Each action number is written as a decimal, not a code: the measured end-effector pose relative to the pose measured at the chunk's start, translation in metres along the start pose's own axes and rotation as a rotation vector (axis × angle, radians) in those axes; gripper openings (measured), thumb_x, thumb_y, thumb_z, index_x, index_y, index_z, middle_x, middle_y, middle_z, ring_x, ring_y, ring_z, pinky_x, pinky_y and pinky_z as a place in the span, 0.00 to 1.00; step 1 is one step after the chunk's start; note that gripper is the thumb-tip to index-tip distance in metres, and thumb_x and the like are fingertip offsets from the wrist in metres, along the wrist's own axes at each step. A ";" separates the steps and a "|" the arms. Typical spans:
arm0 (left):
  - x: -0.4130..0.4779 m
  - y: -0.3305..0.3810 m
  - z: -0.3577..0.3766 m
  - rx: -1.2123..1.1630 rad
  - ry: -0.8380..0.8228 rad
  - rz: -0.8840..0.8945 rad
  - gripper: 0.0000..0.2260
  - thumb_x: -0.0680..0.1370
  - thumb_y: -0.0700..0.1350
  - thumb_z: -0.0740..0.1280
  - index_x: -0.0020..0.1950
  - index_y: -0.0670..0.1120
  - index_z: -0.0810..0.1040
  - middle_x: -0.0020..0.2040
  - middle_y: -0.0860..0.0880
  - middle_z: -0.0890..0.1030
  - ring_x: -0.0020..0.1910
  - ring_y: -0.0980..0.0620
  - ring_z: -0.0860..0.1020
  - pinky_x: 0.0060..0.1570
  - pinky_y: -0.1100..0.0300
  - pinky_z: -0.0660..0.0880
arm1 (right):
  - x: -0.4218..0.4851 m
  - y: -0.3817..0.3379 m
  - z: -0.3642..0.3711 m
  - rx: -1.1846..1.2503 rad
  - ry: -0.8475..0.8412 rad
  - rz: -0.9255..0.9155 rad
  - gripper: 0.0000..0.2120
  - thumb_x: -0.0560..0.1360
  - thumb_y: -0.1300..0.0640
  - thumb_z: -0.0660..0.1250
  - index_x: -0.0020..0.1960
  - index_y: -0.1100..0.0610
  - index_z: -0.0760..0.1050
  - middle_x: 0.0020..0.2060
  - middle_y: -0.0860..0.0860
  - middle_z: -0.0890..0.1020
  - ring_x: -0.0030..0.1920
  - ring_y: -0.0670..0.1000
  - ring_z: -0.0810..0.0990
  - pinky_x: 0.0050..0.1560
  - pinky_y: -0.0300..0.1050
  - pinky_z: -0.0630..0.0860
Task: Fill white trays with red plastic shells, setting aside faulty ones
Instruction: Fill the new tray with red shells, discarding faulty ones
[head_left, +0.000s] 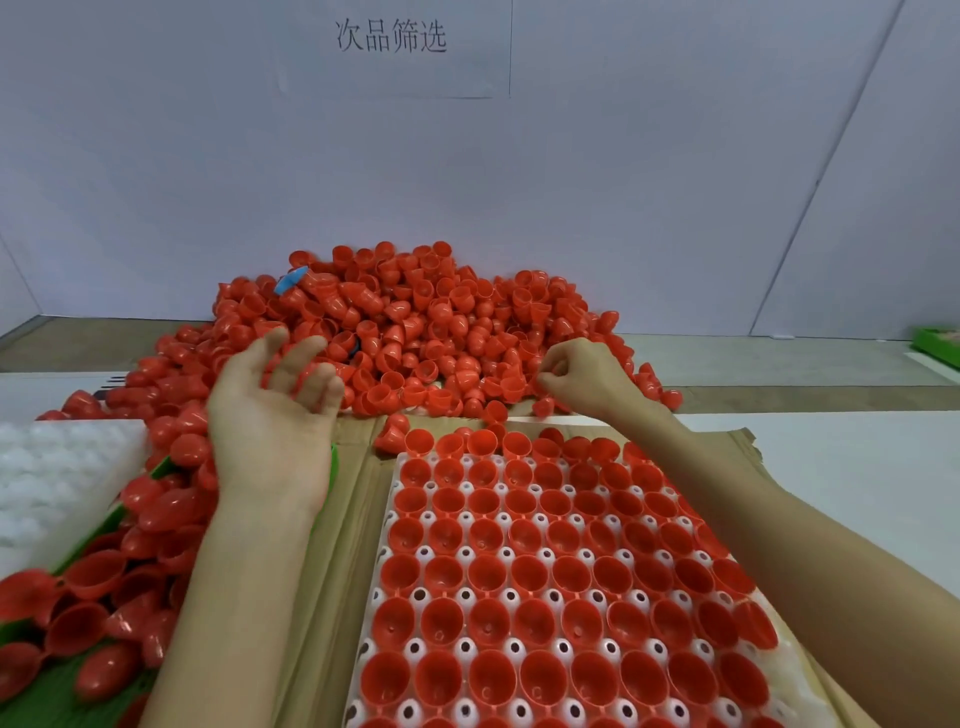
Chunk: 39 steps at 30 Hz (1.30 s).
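Red plastic shells (426, 322) lie in a large loose heap at the far side of the tabletop (857, 467), against the pale wall (623, 156); strays trail from the heap toward the near edge. More of them sit open side up in rows in the white tray (784, 675) at near centre-right, with every cell in view filled. Left hand (270, 415): palm turned up over the heap's near-left edge, fingers spread and relaxed, grip open, nothing seen in it; the fingertips are motion-blurred. Right hand (584, 376): at the heap's near-right edge, fingers and thumb curled in tight, tips down among the shells; cannot tell whether this grip has hold of one. The tray rests on flattened brown cardboard (353, 519). Left of the cardboard is a green container (47, 699) holding further shells in a jumble, the left forearm crossing over it. Beyond it, at the left edge, stands a stack of empty white trays (57, 478). A small blue scrap (290, 279) sits on the heap's upper left. A paper sheet with printed characters (389, 36) is fixed high on the wall. A green-rimmed box (935, 340) shows partly at far right.
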<state>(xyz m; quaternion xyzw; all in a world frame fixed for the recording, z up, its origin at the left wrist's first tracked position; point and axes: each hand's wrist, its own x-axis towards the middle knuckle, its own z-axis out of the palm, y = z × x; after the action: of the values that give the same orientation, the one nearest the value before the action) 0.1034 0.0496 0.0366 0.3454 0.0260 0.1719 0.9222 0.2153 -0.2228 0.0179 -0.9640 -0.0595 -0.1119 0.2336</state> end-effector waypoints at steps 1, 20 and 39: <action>-0.002 -0.002 0.002 0.098 -0.055 -0.016 0.07 0.83 0.46 0.61 0.55 0.48 0.77 0.44 0.51 0.84 0.37 0.56 0.79 0.42 0.63 0.77 | -0.002 -0.001 -0.004 0.043 0.010 0.000 0.06 0.76 0.62 0.68 0.46 0.57 0.84 0.35 0.44 0.81 0.35 0.44 0.80 0.34 0.34 0.74; -0.044 -0.064 0.028 0.561 -0.663 -0.194 0.14 0.79 0.46 0.71 0.65 0.49 0.80 0.50 0.48 0.85 0.52 0.47 0.85 0.51 0.57 0.80 | -0.140 -0.056 -0.066 0.614 -0.178 -0.062 0.06 0.80 0.62 0.67 0.55 0.56 0.74 0.29 0.54 0.84 0.26 0.52 0.79 0.33 0.44 0.78; -0.033 -0.042 0.022 0.485 -0.739 -0.275 0.17 0.79 0.51 0.66 0.66 0.47 0.77 0.57 0.42 0.85 0.52 0.44 0.84 0.53 0.55 0.81 | -0.271 -0.006 -0.133 0.015 -0.168 -0.133 0.06 0.73 0.41 0.71 0.47 0.29 0.77 0.32 0.37 0.80 0.31 0.41 0.78 0.31 0.31 0.73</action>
<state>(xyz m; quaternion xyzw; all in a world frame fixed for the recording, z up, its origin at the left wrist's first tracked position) 0.0889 -0.0046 0.0239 0.5827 -0.2194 -0.0976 0.7764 -0.0727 -0.2959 0.0693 -0.9621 -0.1437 -0.0455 0.2272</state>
